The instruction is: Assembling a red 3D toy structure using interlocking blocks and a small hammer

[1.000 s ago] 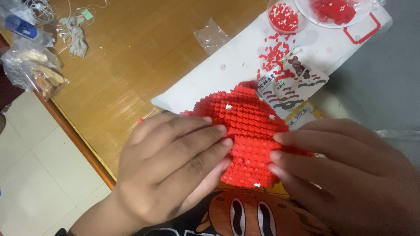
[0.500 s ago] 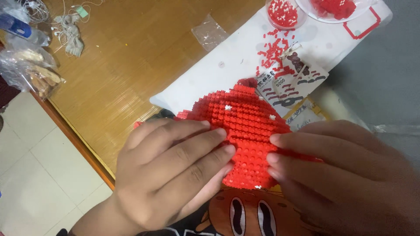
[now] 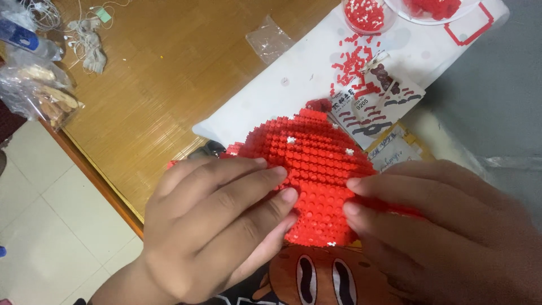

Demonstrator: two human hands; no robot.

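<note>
A rounded red build of tiny bricks, with a few white studs in it, is held over the front edge of a wooden table. My left hand lies flat over its left side, fingers pressed on the studs. My right hand covers its right side, fingertips on the red surface. Both hands grip the build between them. Its lower edge sits above an orange cartoon print on a dark shirt.
A white sheet carries loose red bricks, a small cup of red bricks, a clear dish and printed leaflets. An empty clear bag, tangled cords and a bag of snacks lie at left.
Both hands and the red build have barely shifted; the view has moved slightly, with the build sitting a little higher and more to the left.
</note>
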